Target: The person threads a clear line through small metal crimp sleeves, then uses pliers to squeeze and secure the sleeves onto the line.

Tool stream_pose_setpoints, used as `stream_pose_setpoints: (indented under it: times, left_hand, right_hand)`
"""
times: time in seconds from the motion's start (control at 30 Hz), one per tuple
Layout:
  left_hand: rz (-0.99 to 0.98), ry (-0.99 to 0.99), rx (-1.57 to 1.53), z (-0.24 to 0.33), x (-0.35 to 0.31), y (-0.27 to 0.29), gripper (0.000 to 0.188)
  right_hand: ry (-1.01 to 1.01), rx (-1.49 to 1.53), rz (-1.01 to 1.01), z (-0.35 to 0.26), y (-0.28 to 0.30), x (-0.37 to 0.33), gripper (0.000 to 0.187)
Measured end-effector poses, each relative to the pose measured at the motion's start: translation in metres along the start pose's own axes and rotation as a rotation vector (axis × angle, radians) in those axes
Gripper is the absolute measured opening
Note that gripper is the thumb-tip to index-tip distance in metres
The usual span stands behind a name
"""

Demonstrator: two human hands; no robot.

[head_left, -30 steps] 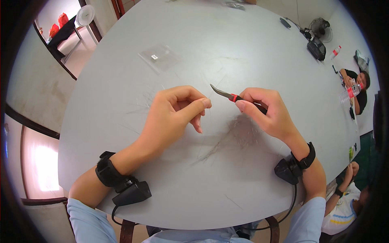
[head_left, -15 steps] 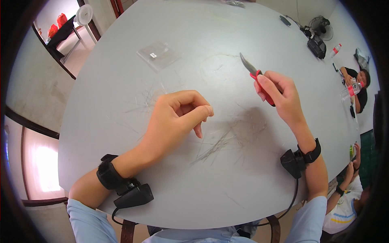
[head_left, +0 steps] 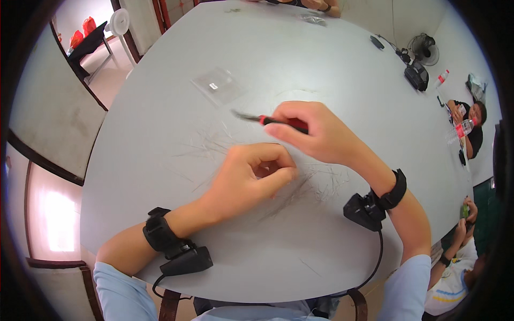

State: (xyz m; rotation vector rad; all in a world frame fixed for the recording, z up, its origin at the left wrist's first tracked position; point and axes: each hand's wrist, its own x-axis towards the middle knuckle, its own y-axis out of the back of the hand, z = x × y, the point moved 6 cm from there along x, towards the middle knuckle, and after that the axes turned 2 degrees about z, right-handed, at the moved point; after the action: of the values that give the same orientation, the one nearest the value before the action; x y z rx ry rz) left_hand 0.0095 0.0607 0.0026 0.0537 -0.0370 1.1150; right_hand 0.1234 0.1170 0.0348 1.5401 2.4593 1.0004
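Note:
My right hand (head_left: pixel 321 134) grips a tool with a curved, pointed metal blade and a red and black handle (head_left: pixel 272 121). Its blade points left, above the table and beyond my other hand. Nearer to me, my left hand (head_left: pixel 249 179) is closed, thumb against fingers. Whatever it may pinch is too small or hidden to make out. Thin grey strands (head_left: pixel 292 198) lie scattered beside and under the left fingers, and a second loose group of pale strands (head_left: pixel 206 144) spreads beyond that hand's knuckles.
On the grey table (head_left: pixel 160 96) a clear plastic bag (head_left: pixel 217 86) with a small white label lies farther off. Another clear bag (head_left: pixel 313 20) is near the far edge, by a person's arm. Black devices (head_left: pixel 415 75), bottles (head_left: pixel 465 127) and seated people line the right side.
My right hand has swung left and nearer with the bladed tool, its blade turning from pointing away to pointing left. My left hand stays closed near the strands, and the view has shifted slightly.

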Motion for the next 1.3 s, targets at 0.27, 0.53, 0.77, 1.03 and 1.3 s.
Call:
stream_pose_setpoints:
  times: [0.27,0.53,0.77,1.03,1.3]
  left_hand:
    - [0.017,0.012,-0.098,-0.001,0.000,0.003,0.012]
    - [0.040,0.065,-0.249,-0.004,0.006,0.007,0.016]
    - [0.050,0.129,-0.338,-0.007,0.006,0.007,0.015]
    - [0.017,0.205,-0.354,-0.012,0.006,0.005,0.015]
    - [-0.040,0.249,-0.327,-0.010,0.006,0.000,0.014]
  right_hand:
    - [0.128,-0.163,0.039,0.012,0.000,0.001,0.023]
    - [0.121,-0.404,0.017,0.028,0.015,-0.035,0.016]
    - [0.169,-0.503,-0.042,0.021,0.011,-0.040,0.017]
    - [0.379,-0.256,0.151,-0.025,0.014,-0.039,0.012]
    - [0.111,-0.066,-0.121,-0.009,0.005,-0.047,0.003]
